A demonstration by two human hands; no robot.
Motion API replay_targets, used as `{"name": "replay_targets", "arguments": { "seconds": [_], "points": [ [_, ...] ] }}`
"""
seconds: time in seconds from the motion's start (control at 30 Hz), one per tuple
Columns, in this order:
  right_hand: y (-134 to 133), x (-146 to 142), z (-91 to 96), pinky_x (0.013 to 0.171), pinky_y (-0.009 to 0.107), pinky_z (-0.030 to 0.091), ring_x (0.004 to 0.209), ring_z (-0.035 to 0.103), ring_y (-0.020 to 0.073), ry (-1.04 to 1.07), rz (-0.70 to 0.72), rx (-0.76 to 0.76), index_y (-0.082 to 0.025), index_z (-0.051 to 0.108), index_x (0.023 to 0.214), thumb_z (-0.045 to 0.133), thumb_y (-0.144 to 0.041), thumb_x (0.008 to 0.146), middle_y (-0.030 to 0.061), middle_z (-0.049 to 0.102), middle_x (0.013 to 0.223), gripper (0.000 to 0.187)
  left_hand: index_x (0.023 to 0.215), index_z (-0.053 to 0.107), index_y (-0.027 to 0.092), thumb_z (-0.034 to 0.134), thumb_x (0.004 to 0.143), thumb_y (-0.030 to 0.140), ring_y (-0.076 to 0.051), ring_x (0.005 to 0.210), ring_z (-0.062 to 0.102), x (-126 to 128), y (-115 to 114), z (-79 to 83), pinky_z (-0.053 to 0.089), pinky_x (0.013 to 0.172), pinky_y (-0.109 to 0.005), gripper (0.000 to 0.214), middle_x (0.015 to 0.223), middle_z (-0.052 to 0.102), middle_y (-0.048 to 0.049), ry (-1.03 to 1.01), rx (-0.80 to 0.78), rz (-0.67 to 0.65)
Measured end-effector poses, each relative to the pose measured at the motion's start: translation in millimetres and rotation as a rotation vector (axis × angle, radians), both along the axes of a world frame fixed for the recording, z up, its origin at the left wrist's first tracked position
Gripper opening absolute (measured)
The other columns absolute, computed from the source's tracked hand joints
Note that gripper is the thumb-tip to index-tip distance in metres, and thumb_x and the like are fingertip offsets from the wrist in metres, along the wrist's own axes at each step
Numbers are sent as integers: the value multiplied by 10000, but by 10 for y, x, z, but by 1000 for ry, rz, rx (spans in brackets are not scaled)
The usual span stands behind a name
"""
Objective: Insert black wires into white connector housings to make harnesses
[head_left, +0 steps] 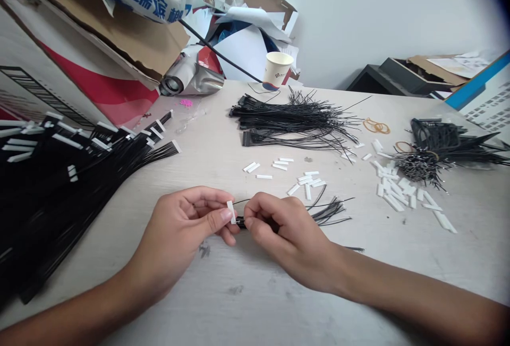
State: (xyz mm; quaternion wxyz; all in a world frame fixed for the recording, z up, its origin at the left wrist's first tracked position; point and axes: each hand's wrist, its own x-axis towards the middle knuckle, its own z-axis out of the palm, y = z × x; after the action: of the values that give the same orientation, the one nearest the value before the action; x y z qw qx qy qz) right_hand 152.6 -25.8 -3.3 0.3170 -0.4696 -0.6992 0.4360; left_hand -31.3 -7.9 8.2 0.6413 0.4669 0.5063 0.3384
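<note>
While the left hand (179, 229) pinches one white plastic strip (231, 212) between thumb and forefinger, the right hand (290, 239) presses its fingers (255, 217) together on one black wire connector (240, 222), just beside the strip; one loose wire bundle (330, 213) lies beyond those fingers on the surface (239, 287).

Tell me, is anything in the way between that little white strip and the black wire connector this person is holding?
Nothing visible is: the white plastic strip pinched in the left hand sits right next to the black connector held in the right hand.
</note>
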Motion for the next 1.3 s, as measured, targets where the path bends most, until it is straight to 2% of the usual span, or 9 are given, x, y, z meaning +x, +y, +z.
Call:
{"name": "replay_targets", "arguments": {
  "seconds": [0.57, 0.77, 0.83, 0.9, 0.97, 1.0, 1.1, 1.2, 1.3],
  "points": [
    [-43, -84, 28, 435, 187, 263, 443, 314, 47, -99, -4, 151, -190, 436, 742, 469, -92, 818, -90, 399, 517, 128, 794, 685, 179, 731, 763, 212, -146, 590, 667, 52, -28, -8, 525, 614, -249, 65, 631, 709, -1, 13, 32, 35],
    [-35, -116, 34, 440, 194, 309, 439, 364, 61, -134, 12, 190, -194, 460, 764, 464, -109, 864, -74, 471, 535, 131, 793, 655, 177, 708, 792, 200, -138, 566, 654, 48, -39, -5, 525, 593, -244, 58, 619, 691, 6, 17, 66, 22],
    [-12, -62, 66, 507, 225, 386, 533, 476, 98, -230, -4, 343, -180, 508, 837, 465, -137, 908, -19, 572, 637, 94, 811, 633, 180, 701, 800, 199, -138, 563, 644, 21, -9, 6, 518, 578, -249, 71, 638, 687, 5, 3, 101, 43],
    [15, 24, 119, 667, 307, 461, 760, 573, 177, -334, -67, 633, -151, 545, 941, 498, -149, 912, 82, 652, 852, 54, 826, 601, 188, 686, 810, 186, -135, 575, 632, -2, 35, 25, 508, 561, -247, 86, 662, 672, 14, -49, 140, 128],
    [36, 114, 168, 763, 374, 452, 889, 559, 232, -381, -138, 897, -141, 557, 974, 541, -114, 878, 134, 648, 963, 101, 820, 572, 191, 670, 816, 163, -130, 617, 628, -7, 82, 47, 509, 575, -245, 102, 704, 649, 22, -127, 153, 248],
    [43, 148, 182, 745, 367, 444, 859, 551, 225, -387, -138, 944, -147, 562, 948, 541, -91, 864, 127, 646, 934, 103, 813, 562, 188, 665, 816, 154, -129, 649, 628, 1, 102, 57, 516, 596, -249, 109, 734, 638, 23, -164, 152, 302],
    [53, 176, 157, 582, 298, 378, 663, 495, 160, -465, 6, 746, -164, 568, 815, 482, -83, 880, 59, 594, 738, 135, 799, 548, 178, 659, 813, 142, -134, 733, 621, 58, 140, 69, 537, 676, -280, 117, 798, 607, 16, -225, 127, 376],
    [58, 111, 68, 548, 286, 326, 656, 494, 151, -593, 152, 505, -147, 593, 788, 438, -123, 904, 50, 578, 740, 195, 796, 530, 175, 647, 812, 126, -137, 764, 608, 136, 155, 52, 542, 727, -305, 127, 799, 583, 15, -257, 96, 372],
    [77, 32, 2, 549, 281, 293, 651, 482, 140, -629, 168, 418, -135, 609, 808, 430, -147, 914, 46, 580, 762, 208, 796, 514, 172, 629, 820, 112, -133, 772, 606, 189, 162, 10, 537, 782, -323, 132, 799, 568, 17, -292, 80, 342]
  ]
}}
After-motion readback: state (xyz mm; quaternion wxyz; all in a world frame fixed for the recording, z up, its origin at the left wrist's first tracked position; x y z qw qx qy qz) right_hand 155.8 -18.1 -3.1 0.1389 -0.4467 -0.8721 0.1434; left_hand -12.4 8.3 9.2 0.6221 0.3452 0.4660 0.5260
